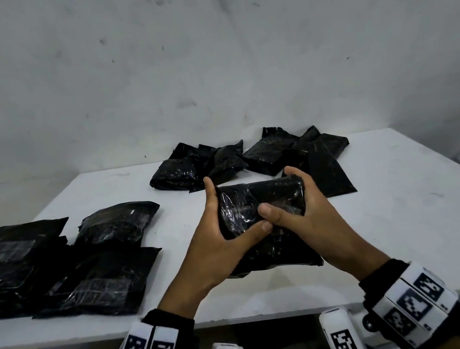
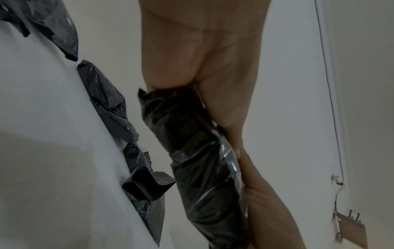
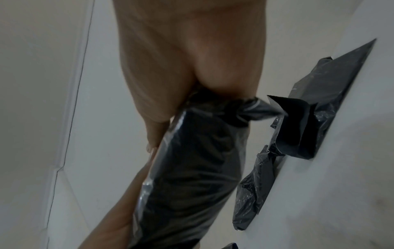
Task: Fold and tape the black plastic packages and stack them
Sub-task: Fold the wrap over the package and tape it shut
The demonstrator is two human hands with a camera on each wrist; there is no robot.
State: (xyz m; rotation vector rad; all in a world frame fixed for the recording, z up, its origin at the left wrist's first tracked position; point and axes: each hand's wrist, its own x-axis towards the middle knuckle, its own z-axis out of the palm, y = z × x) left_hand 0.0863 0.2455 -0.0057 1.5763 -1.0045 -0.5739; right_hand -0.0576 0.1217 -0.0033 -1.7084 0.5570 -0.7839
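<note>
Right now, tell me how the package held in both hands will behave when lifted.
The held package probably flexes, since its film is crumpled. Its glossy wrap looks slippery. The left hand and right hand both grip it.

The package (image 1: 262, 208) between the two hands is glossy black plastic film, crinkled, with bright glints along its creases and a clear shiny layer over part of it. The other packages (image 1: 55, 264) are the same shiny black plastic, wrinkled. The table (image 1: 413, 220) has a smooth, matt white top. The wall (image 1: 203, 57) looks matt, whitish and scuffed.
</note>
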